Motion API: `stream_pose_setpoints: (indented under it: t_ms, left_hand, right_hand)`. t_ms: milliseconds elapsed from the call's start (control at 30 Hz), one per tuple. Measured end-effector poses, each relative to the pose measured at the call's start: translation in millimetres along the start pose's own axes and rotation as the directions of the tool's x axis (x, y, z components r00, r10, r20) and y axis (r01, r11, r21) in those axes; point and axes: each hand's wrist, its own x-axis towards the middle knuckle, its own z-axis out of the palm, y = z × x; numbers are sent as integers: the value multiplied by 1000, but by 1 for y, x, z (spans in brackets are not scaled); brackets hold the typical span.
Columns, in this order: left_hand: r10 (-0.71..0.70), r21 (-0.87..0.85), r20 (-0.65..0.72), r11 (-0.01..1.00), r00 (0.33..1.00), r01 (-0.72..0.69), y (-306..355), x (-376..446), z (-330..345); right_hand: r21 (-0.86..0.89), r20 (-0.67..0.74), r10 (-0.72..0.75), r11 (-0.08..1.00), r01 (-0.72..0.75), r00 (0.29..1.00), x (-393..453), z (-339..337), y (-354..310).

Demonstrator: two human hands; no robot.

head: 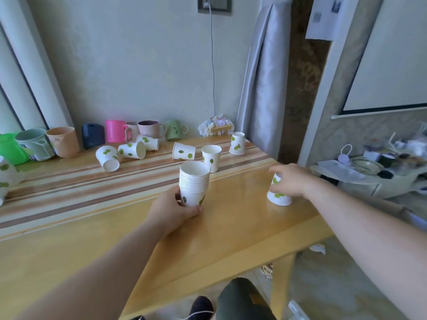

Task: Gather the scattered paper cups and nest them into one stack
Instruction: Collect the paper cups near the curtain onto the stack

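My left hand [172, 210] grips the base of a nested stack of white paper cups with green leaves [194, 183], upright on the wooden table [97, 227]. My right hand [292, 180] curls over an upside-down cup [278, 197] near the table's right edge. An upright cup [211, 157] stands just behind the stack. A cup [183, 151] lies on its side to its left, and an inverted cup [237, 143] stands at the back right. Three more cups lie tipped at the back left [107, 158] [132, 150] [147, 142].
Plastic mugs in green [10, 150], grey, orange [63, 141], navy, pink [115, 130] and pale tones line the wall. A tissue pack [216, 125] sits at the back. More leaf cups [5, 176] show at the left edge. A cluttered side table [369, 167] stands right.
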Motion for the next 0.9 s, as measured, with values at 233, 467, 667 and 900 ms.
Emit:
stream_pose_setpoints:
  t_ms: [233, 467, 667, 900]
  left_hand:
    - [48, 14, -35, 999, 998, -48, 7, -3, 8]
    - [68, 76, -60, 995, 996, -63, -5, 7, -13]
    - [37, 71, -161, 997, 986, -25, -21, 35, -56]
    - [97, 137, -214, 988, 972, -69, -32, 80, -70]
  right_hand:
    - [462, -248, 56, 885, 67, 967, 2, 16, 29]
    - [136, -76, -138, 980, 147, 988, -1, 35, 3]
    - [511, -192, -199, 815, 271, 961, -1, 34, -65]
    - [925, -345, -213, 85, 369, 914, 20, 38, -210]
